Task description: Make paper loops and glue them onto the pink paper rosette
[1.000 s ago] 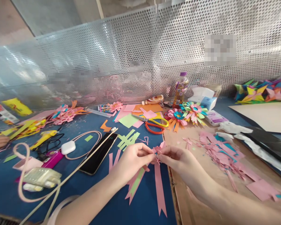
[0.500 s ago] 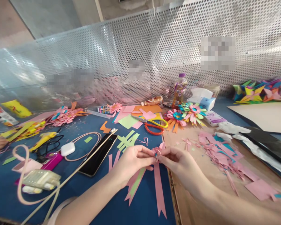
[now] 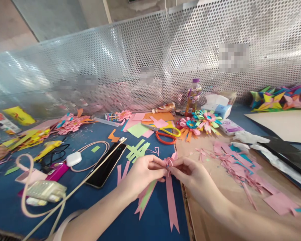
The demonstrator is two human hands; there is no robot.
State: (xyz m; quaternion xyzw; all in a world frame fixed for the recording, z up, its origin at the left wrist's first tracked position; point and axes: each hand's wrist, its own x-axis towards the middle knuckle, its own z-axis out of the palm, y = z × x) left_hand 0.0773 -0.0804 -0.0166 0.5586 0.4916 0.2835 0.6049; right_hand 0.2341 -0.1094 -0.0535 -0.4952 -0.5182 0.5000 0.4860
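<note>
Pink paper strip [image 3: 171, 197] — blue table [image 3: 120, 221]

Phone [image 3: 105, 166] left of hands; scissors [image 3: 165, 134] behind; scraps [image 3: 237, 164] right

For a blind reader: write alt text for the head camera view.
The left hand and right hand pinch a small curled pink paper with long strips hanging down, over a blue table. Around them lie a phone, scissors, paper flowers and pink scraps, before a perforated metal screen.
</note>
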